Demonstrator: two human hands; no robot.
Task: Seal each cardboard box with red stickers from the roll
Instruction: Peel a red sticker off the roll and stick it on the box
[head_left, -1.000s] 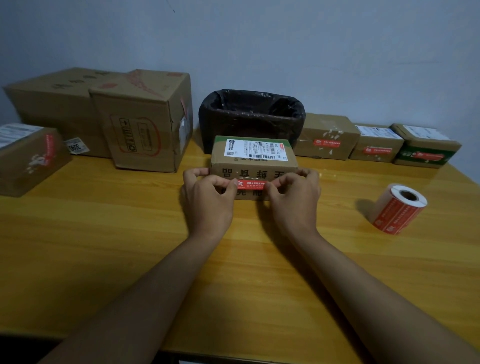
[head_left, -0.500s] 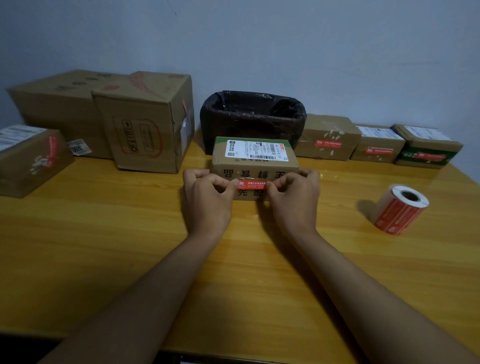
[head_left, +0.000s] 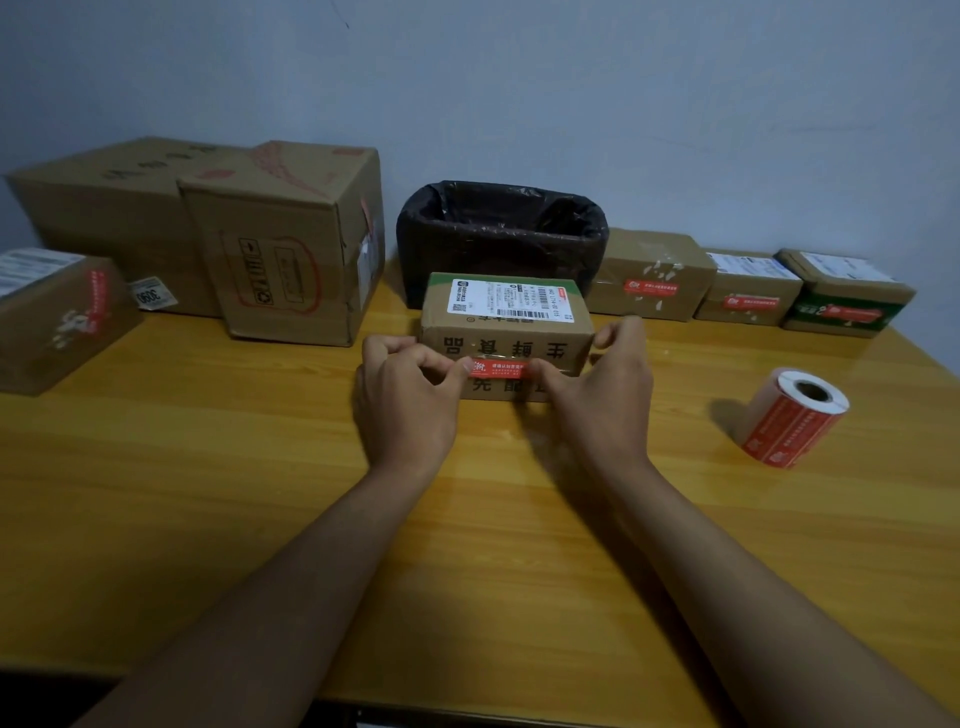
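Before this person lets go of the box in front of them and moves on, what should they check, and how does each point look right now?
1. Red sticker lies on the near face of the box, across the taped seam: ok.
2. Sticker ends pressed flat: cannot tell, the thumbs of the left hand and right hand cover them.
3. Box rests flat on the table: ok.
4. Sticker roll lies within easy view to the right, with stickers left on it: ok.
5. The three small boxes at the back right each show a red sticker: ok.
6. Big box at the back left sealed with a sticker: cannot tell.
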